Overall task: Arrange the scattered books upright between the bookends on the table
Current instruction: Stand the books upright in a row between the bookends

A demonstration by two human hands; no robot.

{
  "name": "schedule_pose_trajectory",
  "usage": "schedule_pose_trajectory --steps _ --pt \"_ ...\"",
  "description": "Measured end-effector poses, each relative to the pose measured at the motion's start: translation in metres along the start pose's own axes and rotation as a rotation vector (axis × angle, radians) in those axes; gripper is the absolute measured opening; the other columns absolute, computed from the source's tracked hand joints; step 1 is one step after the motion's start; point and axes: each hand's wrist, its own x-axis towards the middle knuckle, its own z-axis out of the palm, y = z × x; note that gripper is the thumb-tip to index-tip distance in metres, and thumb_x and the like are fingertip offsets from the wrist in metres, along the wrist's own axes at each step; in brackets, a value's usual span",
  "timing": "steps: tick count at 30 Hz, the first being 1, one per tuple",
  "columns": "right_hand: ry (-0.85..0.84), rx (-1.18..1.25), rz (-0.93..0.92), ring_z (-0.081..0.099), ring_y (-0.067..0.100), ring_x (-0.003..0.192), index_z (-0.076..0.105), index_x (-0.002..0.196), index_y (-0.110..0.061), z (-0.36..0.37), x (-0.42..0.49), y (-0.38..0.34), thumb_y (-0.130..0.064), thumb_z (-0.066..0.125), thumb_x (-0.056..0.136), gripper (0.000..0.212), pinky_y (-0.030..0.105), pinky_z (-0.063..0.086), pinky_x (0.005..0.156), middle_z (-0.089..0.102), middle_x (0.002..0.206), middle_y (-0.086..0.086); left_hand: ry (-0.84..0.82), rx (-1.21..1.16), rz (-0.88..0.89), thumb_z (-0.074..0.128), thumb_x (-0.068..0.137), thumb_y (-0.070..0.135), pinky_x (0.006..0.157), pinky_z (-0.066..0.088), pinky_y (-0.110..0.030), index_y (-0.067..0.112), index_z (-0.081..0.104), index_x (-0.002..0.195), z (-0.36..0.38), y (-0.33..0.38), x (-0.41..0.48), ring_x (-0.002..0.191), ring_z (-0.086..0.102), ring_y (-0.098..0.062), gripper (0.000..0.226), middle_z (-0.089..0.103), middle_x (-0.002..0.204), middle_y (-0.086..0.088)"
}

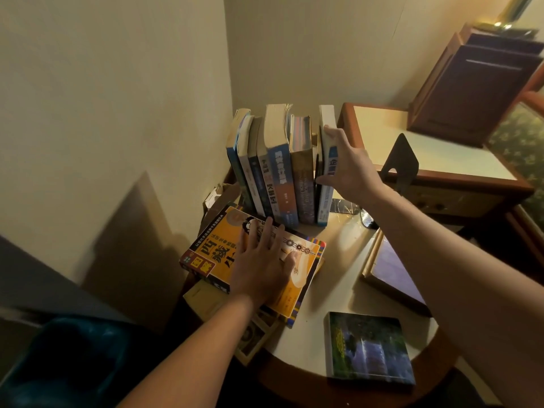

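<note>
Several books (278,163) stand upright in a row at the back of the round table (341,278). My right hand (348,160) grips the white book (326,198) at the row's right end, thumb on its near spine, fingers over its far side. A black metal bookend (400,163) stands apart to the right of that hand. My left hand (262,260) rests flat, fingers spread, on an orange book (212,254) lying on top of a stack at the table's left edge. A dark green book (368,347) lies flat near the front. A purple-covered book (394,269) lies at the right.
A wall corner stands right behind the book row. A wooden-edged desk (426,148) with a dark wooden box (471,83) adjoins the table on the right. A dark bin (67,360) sits on the floor at lower left.
</note>
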Motion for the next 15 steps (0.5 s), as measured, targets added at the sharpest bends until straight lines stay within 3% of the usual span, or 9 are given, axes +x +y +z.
schedule_pose_trajectory --steps 5,8,11,13,15 --pt "0.077 0.02 0.009 0.064 0.036 0.105 0.021 0.154 -0.018 0.007 -0.01 0.004 -0.015 0.084 0.079 0.098 0.055 0.058 0.085 0.06 0.126 0.019 -0.012 -0.045 -0.009 0.01 0.099 0.065 0.125 -0.005 -0.049 0.03 0.003 0.161 0.0 0.0 0.001 0.154 -0.015 -0.029 0.071 -0.008 0.169 -0.003" --pt "0.115 0.068 0.065 0.061 0.039 0.114 0.003 0.159 -0.012 0.014 -0.023 0.008 -0.015 0.083 0.08 0.113 0.053 0.053 0.093 0.052 0.141 0.023 -0.032 -0.094 -0.025 0.01 0.099 0.069 0.125 -0.007 -0.049 0.034 0.001 0.16 -0.001 0.0 0.002 0.153 -0.021 -0.026 0.07 -0.014 0.167 0.001" --pt "0.091 0.192 0.191 0.061 0.038 0.12 -0.017 0.158 -0.024 0.028 -0.045 0.008 -0.023 0.081 0.083 0.124 0.06 0.048 0.101 0.045 0.151 0.02 -0.085 -0.026 -0.03 0.008 0.1 0.067 0.125 -0.007 -0.051 0.033 -0.007 0.158 -0.005 -0.001 0.003 0.151 -0.023 -0.028 0.069 -0.021 0.164 0.0" --pt "0.069 0.263 0.297 0.057 0.034 0.126 -0.019 0.158 -0.024 0.038 -0.065 0.0 -0.021 0.078 0.086 0.12 0.056 0.044 0.106 0.047 0.151 0.016 -0.1 0.004 -0.021 0.014 0.104 0.061 0.125 -0.005 -0.051 0.032 -0.008 0.158 -0.007 -0.001 0.003 0.151 -0.024 -0.029 0.066 -0.022 0.164 -0.001" --pt "0.028 0.266 0.342 0.049 0.028 0.134 -0.013 0.159 -0.02 0.046 -0.088 -0.01 -0.022 0.076 0.088 0.114 0.045 0.037 0.11 0.048 0.152 0.009 -0.037 -0.091 -0.012 0.022 0.104 0.06 0.126 -0.004 -0.049 0.032 0.003 0.159 -0.01 -0.001 0.0 0.153 -0.018 -0.026 0.065 -0.012 0.167 0.002"
